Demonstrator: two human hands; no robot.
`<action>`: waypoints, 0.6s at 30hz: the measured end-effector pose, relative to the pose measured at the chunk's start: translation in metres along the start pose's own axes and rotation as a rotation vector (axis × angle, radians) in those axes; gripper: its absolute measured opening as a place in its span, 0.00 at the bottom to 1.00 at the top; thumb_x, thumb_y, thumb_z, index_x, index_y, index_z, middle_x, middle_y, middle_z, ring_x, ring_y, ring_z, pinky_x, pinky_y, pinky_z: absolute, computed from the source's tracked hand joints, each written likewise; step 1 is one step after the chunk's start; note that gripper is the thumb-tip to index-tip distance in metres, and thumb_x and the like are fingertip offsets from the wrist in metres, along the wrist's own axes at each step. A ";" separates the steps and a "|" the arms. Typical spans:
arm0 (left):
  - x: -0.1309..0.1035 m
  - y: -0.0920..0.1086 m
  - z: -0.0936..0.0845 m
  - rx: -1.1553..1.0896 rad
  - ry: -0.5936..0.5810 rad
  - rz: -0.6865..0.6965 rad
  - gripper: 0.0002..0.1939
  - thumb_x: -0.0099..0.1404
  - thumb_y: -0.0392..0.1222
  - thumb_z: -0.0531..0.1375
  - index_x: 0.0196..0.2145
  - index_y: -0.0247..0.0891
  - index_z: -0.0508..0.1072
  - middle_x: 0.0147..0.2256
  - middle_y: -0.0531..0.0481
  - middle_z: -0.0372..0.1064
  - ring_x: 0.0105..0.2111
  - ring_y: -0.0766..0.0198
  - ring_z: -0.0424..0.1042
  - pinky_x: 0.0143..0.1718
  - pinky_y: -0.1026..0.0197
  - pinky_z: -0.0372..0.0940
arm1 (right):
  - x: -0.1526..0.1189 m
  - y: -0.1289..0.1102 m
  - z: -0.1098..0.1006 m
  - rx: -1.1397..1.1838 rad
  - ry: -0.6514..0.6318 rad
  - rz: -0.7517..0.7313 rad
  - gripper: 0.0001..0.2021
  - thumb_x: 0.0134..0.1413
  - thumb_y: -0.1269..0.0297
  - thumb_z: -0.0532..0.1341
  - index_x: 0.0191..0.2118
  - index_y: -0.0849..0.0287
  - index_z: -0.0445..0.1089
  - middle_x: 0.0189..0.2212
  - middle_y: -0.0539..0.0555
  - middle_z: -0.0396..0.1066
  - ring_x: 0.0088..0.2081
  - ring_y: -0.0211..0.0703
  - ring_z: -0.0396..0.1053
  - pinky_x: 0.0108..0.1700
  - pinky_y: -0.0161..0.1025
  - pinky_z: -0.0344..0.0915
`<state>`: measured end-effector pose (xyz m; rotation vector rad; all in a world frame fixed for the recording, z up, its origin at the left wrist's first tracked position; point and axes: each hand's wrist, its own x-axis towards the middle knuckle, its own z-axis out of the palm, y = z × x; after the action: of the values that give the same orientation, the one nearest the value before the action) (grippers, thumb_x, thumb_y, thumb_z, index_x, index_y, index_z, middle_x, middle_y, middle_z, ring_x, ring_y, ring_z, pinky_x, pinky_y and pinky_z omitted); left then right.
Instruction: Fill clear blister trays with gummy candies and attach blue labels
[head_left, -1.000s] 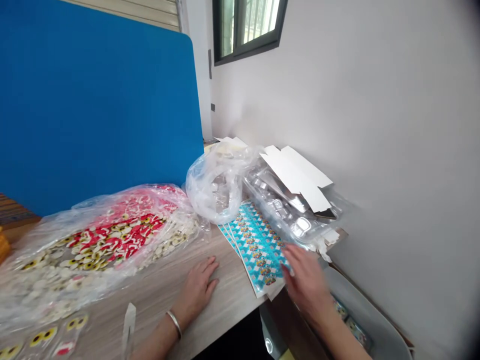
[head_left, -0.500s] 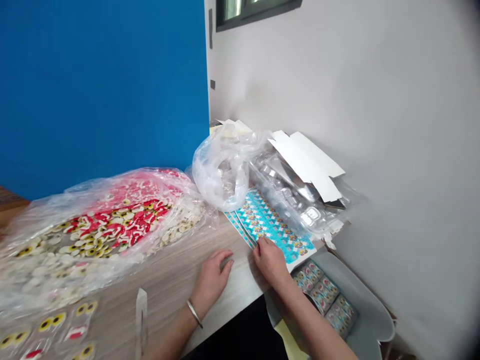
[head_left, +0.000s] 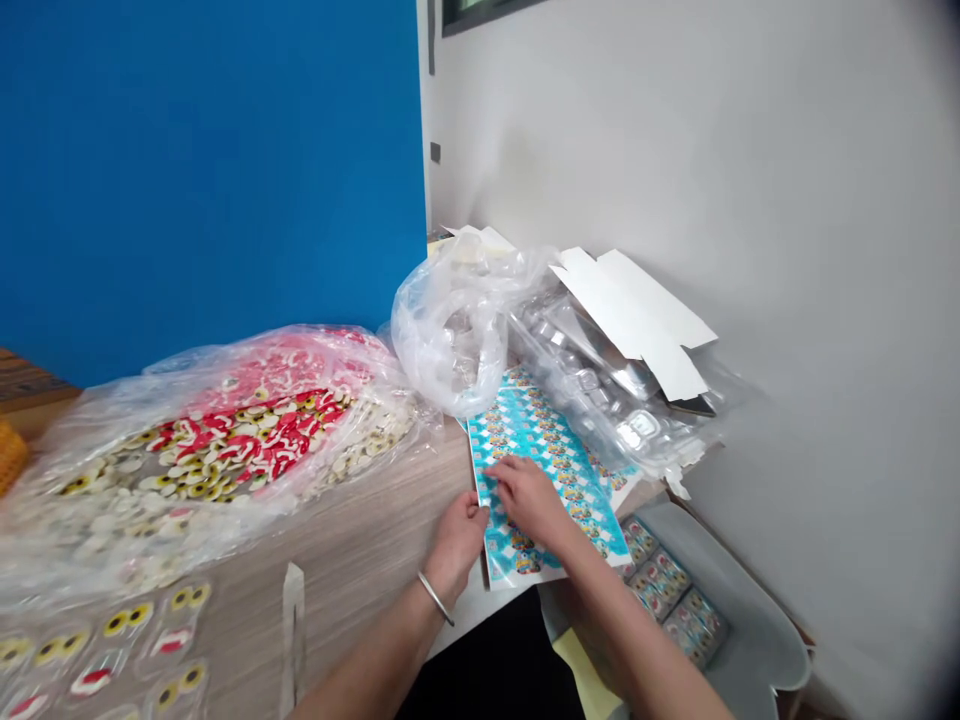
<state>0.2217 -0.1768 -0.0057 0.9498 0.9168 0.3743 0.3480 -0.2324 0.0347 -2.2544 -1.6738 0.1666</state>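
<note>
A light-blue printed sheet (head_left: 574, 485) with rows of small pictures and white diamonds lies on the table, partly over other such sheets. My left hand (head_left: 459, 540) pinches its left edge, thumb and fingers closed there. On top of the same sheet rests my right hand (head_left: 526, 505), its fingers reaching toward the left edge and the forefinger stretched out. Part of the printing is covered by the right hand and forearm.
Left of the sheet spreads a clear bag (head_left: 247, 430) of eye-shaped and red-and-white pieces. Clear blister trays (head_left: 94, 655) with eyes lie front left, near a pale strip (head_left: 293, 630). Behind are a crumpled bag (head_left: 450, 335), plastic shells (head_left: 589, 385) and white card (head_left: 637, 315). A grey bin (head_left: 757, 600) holds packs.
The printed sheet has shifted left and toward me. My left hand has moved right and closed on its edge; my right hand has gone from the edge onto its surface.
</note>
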 end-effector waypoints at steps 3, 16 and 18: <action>-0.004 0.000 -0.006 0.019 0.014 -0.016 0.11 0.54 0.43 0.67 0.33 0.37 0.72 0.25 0.51 0.75 0.25 0.61 0.75 0.28 0.62 0.65 | 0.036 0.035 0.002 0.007 0.019 -0.021 0.19 0.60 0.76 0.56 0.50 0.52 0.77 0.44 0.56 0.74 0.47 0.49 0.69 0.51 0.43 0.63; -0.096 0.007 -0.063 -0.001 -0.057 -0.274 0.15 0.57 0.43 0.69 0.40 0.35 0.74 0.37 0.45 0.78 0.36 0.61 0.78 0.38 0.62 0.71 | -0.046 -0.002 -0.005 0.382 0.037 -0.125 0.13 0.64 0.67 0.56 0.51 0.56 0.73 0.46 0.57 0.74 0.49 0.48 0.70 0.54 0.46 0.65; -0.104 0.002 -0.065 -0.036 -0.076 -0.267 0.16 0.56 0.42 0.70 0.41 0.35 0.74 0.39 0.43 0.78 0.38 0.61 0.79 0.41 0.61 0.72 | -0.089 -0.025 0.002 0.414 0.026 -0.116 0.14 0.63 0.65 0.59 0.53 0.54 0.71 0.49 0.57 0.73 0.52 0.50 0.69 0.55 0.49 0.65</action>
<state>0.1086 -0.2076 0.0319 0.7911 0.9504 0.1259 0.2982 -0.3099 0.0322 -1.8430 -1.5789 0.4129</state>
